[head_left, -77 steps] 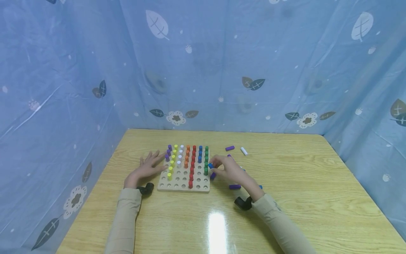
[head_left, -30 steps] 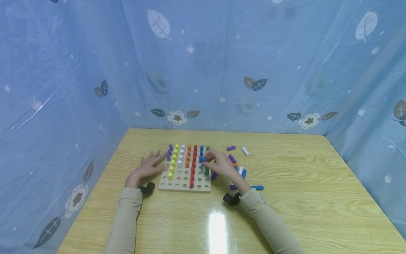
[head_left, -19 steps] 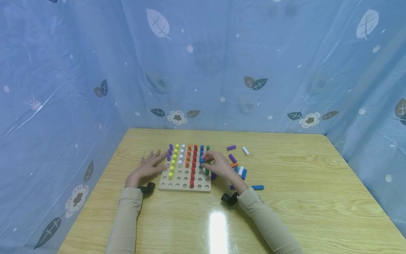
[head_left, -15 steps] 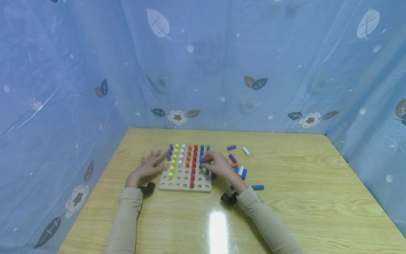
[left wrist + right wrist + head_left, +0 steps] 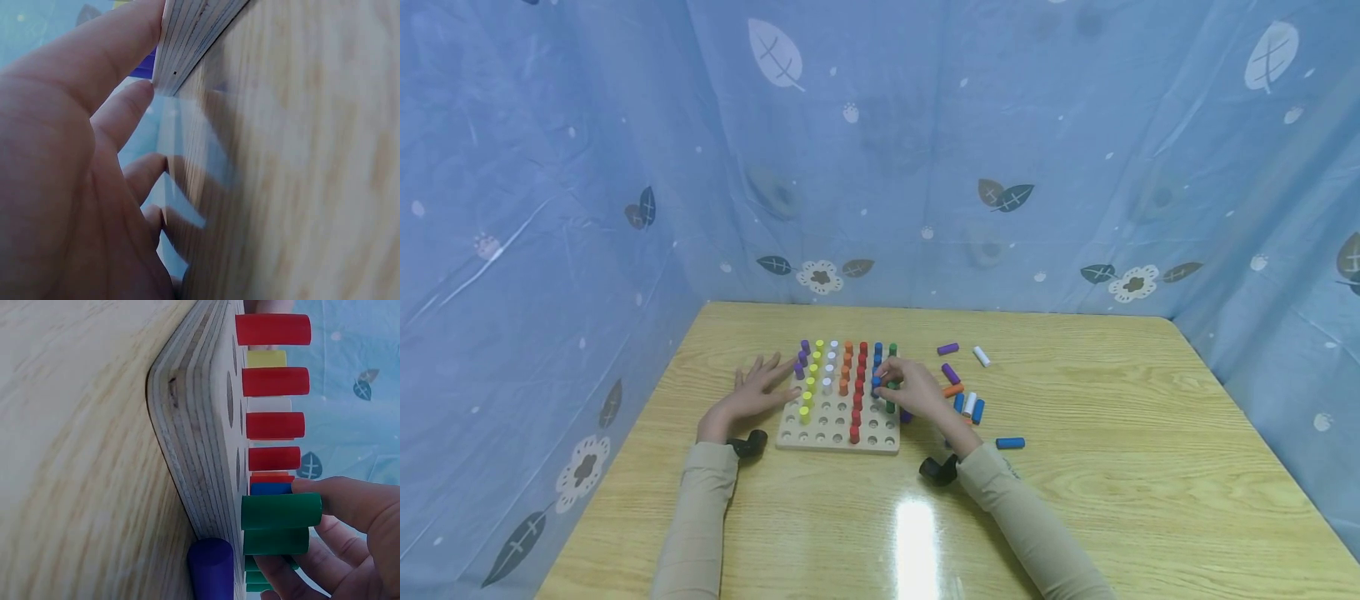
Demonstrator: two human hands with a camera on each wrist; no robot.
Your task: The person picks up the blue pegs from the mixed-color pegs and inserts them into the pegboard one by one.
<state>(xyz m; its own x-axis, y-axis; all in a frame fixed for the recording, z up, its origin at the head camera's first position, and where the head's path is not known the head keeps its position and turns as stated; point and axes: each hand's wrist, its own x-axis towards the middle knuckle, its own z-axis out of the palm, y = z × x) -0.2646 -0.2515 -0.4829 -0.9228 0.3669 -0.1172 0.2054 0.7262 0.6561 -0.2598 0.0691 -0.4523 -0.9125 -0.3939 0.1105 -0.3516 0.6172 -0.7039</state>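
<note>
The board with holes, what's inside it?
Pegs in seven colors; many front holes are empty. Peg bottoms are hidden, and, in the head view, the right hand partly covers blue pegs and green pegs.

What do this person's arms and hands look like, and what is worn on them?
The left sleeve and right sleeve are beige, the latter faintly marked near its cuff. A rounded black camera sits at each wrist. The left hand and right hand are gloveless.

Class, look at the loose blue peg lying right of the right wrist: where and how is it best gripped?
Probably round its middle, from above, thumb and finger on the near and far sides: the loose blue peg is a cylinder lying flat, running left to right on the table, apart from the other pegs.
</note>
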